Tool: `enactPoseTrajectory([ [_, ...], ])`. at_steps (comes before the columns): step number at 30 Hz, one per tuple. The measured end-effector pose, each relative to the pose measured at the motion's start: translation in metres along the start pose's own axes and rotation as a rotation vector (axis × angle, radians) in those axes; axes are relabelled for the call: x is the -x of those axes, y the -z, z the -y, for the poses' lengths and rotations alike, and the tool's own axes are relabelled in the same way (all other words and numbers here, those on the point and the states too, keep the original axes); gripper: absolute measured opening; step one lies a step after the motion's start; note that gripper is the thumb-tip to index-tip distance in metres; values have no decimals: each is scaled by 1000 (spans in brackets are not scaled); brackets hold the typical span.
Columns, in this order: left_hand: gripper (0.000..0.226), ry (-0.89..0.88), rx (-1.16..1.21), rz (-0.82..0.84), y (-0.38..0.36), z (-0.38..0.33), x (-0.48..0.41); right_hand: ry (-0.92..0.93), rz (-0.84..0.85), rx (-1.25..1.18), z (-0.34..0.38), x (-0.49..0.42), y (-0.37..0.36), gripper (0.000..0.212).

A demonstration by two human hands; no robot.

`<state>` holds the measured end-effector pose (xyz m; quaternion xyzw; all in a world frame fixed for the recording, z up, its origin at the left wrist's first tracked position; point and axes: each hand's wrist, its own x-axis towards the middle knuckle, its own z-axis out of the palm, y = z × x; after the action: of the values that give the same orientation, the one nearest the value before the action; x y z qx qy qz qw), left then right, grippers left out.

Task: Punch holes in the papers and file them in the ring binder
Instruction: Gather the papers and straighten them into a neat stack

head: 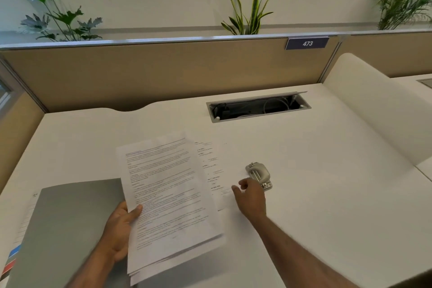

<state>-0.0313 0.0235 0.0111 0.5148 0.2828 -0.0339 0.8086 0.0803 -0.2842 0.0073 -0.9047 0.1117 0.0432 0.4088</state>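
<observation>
The left hand (121, 231) grips a stack of papers (168, 203) by its left edge, thumb on top of the top sheet and fingers hidden beneath, holding the stack slightly raised over the counter (327, 170); part of it overlaps the grey ring binder (70, 224), which lies closed and flat at about eight o'clock from the middle of the counter. One more printed sheet (217, 170) lies flat on the counter, just right of the held stack and partly under it. The right hand (251, 196) is loosely open, its fingers curled and closed on nothing, and it hovers over the right margin of that sheet. The hole punch (259, 176) — a small grey metal one — sits at about one o'clock from this hand, just beyond the fingertips, perhaps touching them; contact cannot be told. Its long axis runs from eleven to five o'clock, the near end pointing towards the hand. The right hand is much the nearer of the two to the punch, the left being well apart and occupied. Judging from this, nothing has yet been punched or filed, and the next move probably falls to the right hand — a short reach forward and slightly right to take the punch, while the left brings the stack's edge to it.
</observation>
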Motion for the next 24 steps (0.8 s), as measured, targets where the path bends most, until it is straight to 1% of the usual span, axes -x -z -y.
enactPoseTrajectory([
  [3, 32, 16, 73, 22, 8, -8, -3, 145, 30, 263, -6, -5, -9, 47],
  [5, 34, 35, 129, 49, 12, -13, -2, 235, 108, 391, -6, -6, -14, 61],
  [6, 35, 43, 154, 66, 14, -14, -2, 267, 141, 446, -6, -4, -17, 65],
  [8, 36, 55, 197, 87, 18, -18, -2, 302, 171, 501, -6, 3, -24, 66],
  [13, 37, 71, 310, 110, 27, -26, -3, 365, 210, 538, -17, 29, -37, 67],
  [16, 39, 69, 365, 102, 30, -28, -2, 347, 214, 502, -17, 34, -35, 72],
  [20, 37, 79, 419, 98, 30, -28, -1, 241, 27, 374, 0, 18, -29, 85],
  [22, 38, 83, 433, 110, 29, -26, 0, 151, 38, 396, 11, 5, -27, 90],
  [24, 40, 88, 432, 128, 28, -25, 1, 68, 103, 444, 21, -4, -27, 94],
])
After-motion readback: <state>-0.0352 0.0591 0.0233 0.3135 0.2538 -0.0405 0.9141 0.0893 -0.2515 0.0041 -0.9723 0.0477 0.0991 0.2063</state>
